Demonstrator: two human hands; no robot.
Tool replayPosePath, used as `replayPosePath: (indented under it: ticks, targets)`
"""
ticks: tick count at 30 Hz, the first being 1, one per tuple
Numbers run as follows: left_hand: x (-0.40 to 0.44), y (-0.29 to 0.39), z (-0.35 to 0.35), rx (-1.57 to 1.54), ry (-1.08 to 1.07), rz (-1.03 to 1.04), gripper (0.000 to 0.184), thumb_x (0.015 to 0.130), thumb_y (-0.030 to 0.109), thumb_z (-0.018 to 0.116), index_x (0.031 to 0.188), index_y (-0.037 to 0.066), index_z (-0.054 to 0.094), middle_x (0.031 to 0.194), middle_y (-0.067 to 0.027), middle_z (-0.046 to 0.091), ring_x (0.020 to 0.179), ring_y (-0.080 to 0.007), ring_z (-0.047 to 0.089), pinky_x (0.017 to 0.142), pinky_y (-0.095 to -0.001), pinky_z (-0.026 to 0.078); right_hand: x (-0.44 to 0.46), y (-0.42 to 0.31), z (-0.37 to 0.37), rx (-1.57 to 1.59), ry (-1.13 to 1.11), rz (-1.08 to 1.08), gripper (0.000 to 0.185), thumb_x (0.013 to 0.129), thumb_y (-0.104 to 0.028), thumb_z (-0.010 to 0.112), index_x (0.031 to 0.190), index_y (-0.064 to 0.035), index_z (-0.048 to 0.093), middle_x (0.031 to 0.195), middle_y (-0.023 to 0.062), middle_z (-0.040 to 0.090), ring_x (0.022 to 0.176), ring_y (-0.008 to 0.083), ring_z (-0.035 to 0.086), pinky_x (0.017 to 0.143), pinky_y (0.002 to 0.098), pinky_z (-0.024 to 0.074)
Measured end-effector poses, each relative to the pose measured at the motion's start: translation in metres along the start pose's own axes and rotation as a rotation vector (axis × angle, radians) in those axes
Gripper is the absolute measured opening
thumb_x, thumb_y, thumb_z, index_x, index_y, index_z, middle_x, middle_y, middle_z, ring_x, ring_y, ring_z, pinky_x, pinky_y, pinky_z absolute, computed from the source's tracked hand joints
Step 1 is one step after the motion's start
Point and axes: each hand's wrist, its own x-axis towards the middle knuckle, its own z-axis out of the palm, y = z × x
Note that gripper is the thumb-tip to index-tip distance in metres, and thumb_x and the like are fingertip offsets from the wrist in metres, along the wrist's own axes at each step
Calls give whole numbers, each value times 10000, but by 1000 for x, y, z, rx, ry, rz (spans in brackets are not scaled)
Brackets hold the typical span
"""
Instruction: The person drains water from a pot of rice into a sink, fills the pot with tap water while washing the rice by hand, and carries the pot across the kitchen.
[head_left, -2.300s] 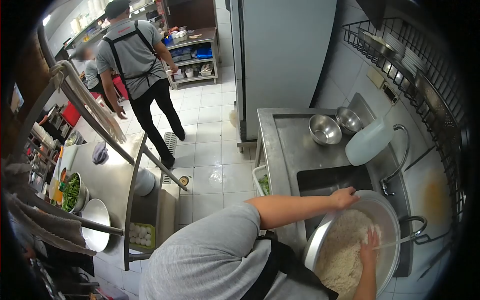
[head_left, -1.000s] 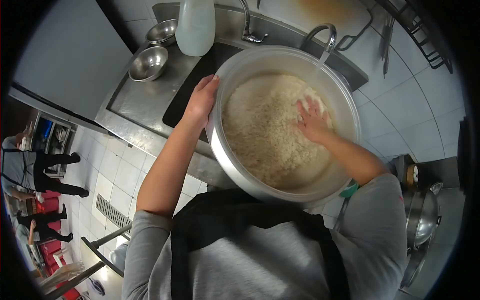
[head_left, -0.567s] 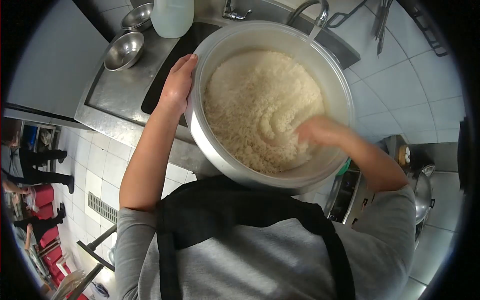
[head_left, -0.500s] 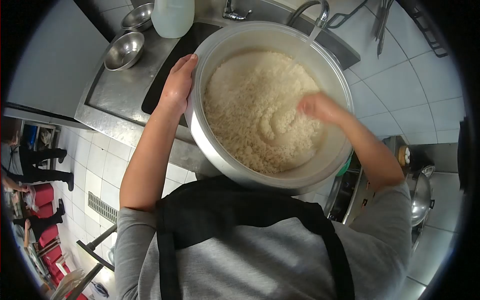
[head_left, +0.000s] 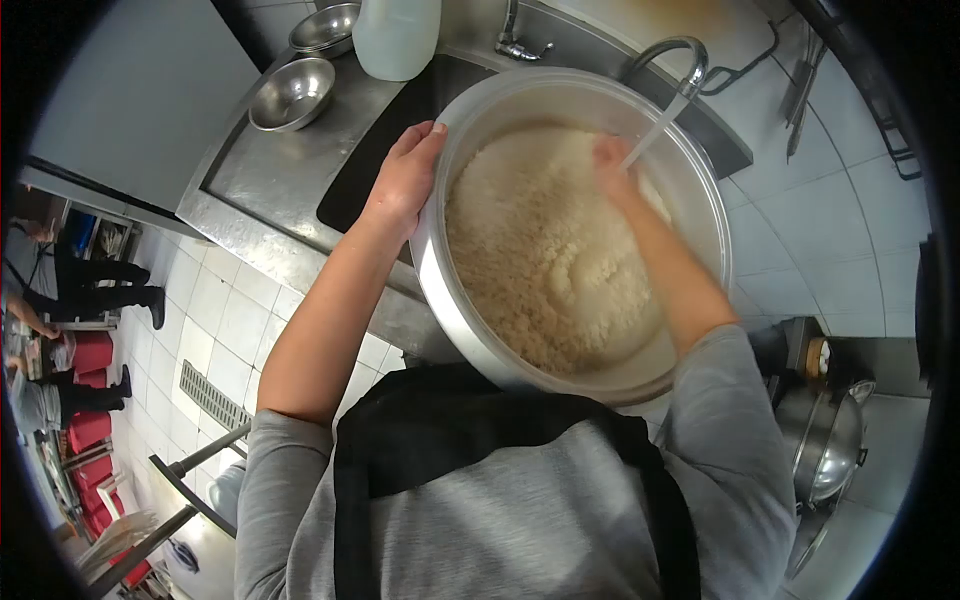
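A large round metal pot (head_left: 440,290) stands tilted at the sink, with whitish rice (head_left: 530,250) and cloudy water inside. My left hand (head_left: 408,178) grips the pot's left rim, thumb over the edge. Inside the pot, at the upper right of the rice, is my right hand (head_left: 613,165); it is blurred and its fingers are partly hidden. A stream of water falls from the curved faucet (head_left: 690,68) beside that hand.
Two steel bowls (head_left: 291,94) and a translucent jug (head_left: 397,38) are on the steel counter (head_left: 270,185) at the upper left. A second tap (head_left: 520,45) rises behind the pot. A lidded wok (head_left: 830,445) is at the right. Two people stand at the far left.
My right hand has moved from the right side of the rice up toward the falling water. My left hand stays on the rim. The camera view has shifted slightly.
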Motion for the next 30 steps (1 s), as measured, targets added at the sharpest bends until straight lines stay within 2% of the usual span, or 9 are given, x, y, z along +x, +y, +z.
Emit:
replayPosePath:
  ticks: [2,5,7,10,16,20,24,29,30]
  targets:
    - [3,-3,-3,26,24,27,518,889,325,498,1250,-35,408,1143,-148,526,1052,-209,490,907,-298,371,-15,-101,-12,-304,-55,-111,389,835,-324,542,1159,-108,534,1147,152,534,1027,293,519,876,460,399]
    - [2,-2,-3,34,0,20,521,888,325,498,1255,-34,409,1159,-150,521,1067,-212,484,920,-297,360,-23,-208,-44,-266,-589,-101,609,872,-422,413,1389,-143,256,1441,158,209,1325,331,205,1030,535,217]
    - [2,-1,-3,31,-4,20,519,888,325,498,1254,-33,413,1162,-149,521,1074,-212,481,927,-295,355,-40,-251,-83,-206,-803,-304,634,873,-431,414,1404,-142,222,1480,135,91,1359,316,104,1048,576,123]
    - [1,-1,0,25,29,22,500,891,322,497,1237,-32,428,1138,-134,532,1058,-204,483,919,-294,360,-57,-247,-90,-105,-814,-358,663,867,-450,429,1412,-147,204,1480,130,93,1365,319,79,1048,596,87]
    - [-8,8,6,33,33,3,487,895,328,494,1224,-27,436,1119,-136,541,1032,-188,497,903,-289,373,-52,-112,-133,-368,-818,167,746,858,-595,347,1434,-182,114,1491,117,30,1365,346,24,1037,607,85]
    - [-2,2,2,7,-1,9,483,894,330,497,1223,-19,439,1105,-132,548,1009,-188,508,884,-286,384,-64,-98,-146,-373,-892,385,753,870,-600,307,1438,-182,46,1479,174,-45,1357,376,-41,1036,610,78]
    - [0,-1,-1,-13,-1,0,486,891,330,501,1222,-20,442,1112,-134,548,1018,-192,509,892,-286,382,-89,-170,-128,-267,-932,30,711,870,-579,334,1431,-184,145,1467,216,-30,1350,404,-18,1045,592,105]
    - [-3,2,-1,3,-22,14,501,886,333,508,1234,-20,434,1128,-136,542,1040,-196,503,903,-286,375,-89,-205,-187,101,-1119,-744,619,776,-393,595,1345,-298,370,1446,162,163,1323,413,151,1034,565,206]
    - [-3,2,0,6,-7,11,505,884,335,510,1233,-22,435,1133,-135,541,1047,-199,500,910,-289,371,-83,-195,-201,104,-1117,-855,612,721,-333,642,1297,-326,435,1446,90,228,1319,351,222,1033,522,245]
